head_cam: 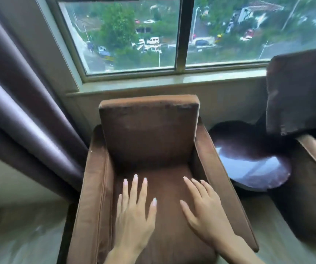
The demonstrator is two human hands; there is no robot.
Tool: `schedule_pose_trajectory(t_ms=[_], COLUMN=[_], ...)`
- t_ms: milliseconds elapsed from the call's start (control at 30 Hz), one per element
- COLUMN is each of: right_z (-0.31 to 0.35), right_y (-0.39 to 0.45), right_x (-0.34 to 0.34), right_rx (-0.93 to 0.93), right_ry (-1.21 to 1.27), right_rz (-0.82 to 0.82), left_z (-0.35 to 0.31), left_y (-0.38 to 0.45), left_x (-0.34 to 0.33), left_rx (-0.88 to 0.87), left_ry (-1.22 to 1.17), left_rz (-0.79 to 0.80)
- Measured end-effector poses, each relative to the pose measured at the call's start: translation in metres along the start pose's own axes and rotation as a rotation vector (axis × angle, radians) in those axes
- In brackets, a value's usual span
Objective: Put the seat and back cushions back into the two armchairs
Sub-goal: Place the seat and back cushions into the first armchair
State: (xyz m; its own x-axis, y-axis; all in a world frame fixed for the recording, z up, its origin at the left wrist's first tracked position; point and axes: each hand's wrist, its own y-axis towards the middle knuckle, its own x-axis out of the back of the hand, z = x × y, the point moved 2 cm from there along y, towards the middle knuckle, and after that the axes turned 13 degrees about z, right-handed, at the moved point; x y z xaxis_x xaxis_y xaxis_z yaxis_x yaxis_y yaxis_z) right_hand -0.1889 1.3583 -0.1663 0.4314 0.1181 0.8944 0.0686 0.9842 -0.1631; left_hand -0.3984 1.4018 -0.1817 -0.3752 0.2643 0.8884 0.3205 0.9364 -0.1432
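The brown armchair is seen facing the camera, its back toward the window. The seat cushion lies flat between the arms, its long axis running front to back; the back cushion stands upright behind it, top edge above the arms. Both hands are laid flat on the seat cushion — the left hand with fingers straight and spread, the right hand likewise, nothing gripped. At right, a second armchair is cut off by the frame; a dark cushion is propped above it, blurred. A round glossy bench sits between the chairs — a purple curtain hangs at left
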Motion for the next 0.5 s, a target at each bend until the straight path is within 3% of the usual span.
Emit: schedule_pose_trajectory(t_ms=[200, 500], right_z=[0.024, 0.034], right_y=[-0.017, -0.062], right_x=[0.09, 0.139], right_rx=[-0.038, -0.2], right_ry=[0.057, 0.35], right_rz=[-0.088, -0.245], left_z=[-0.061, -0.1], left_y=[0.001, -0.029], left_x=[0.076, 0.111], left_rx=[-0.088, -0.095], left_ry=[-0.103, -0.426], left_rz=[-0.09, -0.085])
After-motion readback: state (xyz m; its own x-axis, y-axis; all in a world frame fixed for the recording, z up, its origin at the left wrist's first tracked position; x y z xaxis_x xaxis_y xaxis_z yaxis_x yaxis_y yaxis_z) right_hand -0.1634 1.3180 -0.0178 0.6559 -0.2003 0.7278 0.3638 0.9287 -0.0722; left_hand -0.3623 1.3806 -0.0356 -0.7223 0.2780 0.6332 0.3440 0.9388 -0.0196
